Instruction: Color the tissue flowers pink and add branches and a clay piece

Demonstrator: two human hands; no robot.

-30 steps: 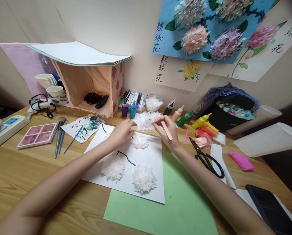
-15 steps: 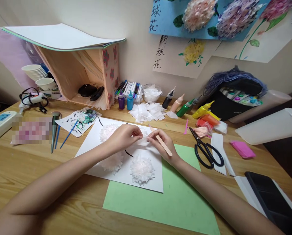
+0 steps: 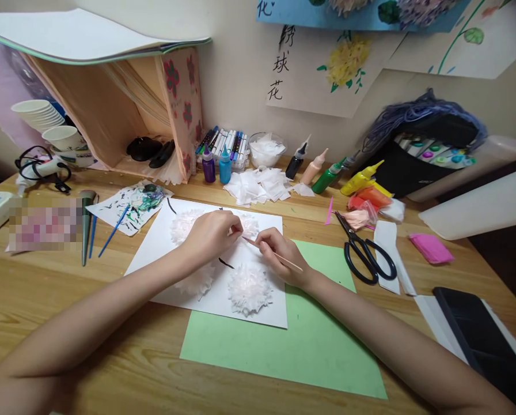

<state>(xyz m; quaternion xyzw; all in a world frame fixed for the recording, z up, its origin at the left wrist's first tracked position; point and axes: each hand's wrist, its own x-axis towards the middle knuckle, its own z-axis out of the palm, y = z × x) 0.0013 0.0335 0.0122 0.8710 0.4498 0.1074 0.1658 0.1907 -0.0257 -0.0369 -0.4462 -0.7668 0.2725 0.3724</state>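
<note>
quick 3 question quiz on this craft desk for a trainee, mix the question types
1. True or false: the right hand holds a thin wooden stick.
2. Multiple choice: the black scissors lie A) on the white sheet, B) on the bare desk right of the green paper, C) inside the cardboard box.
3. Fill in: the left hand rests over the ___ sheet bearing tissue flowers.

Key: 1 true. 2 B; the green paper sits left of them. 3 white.
</note>
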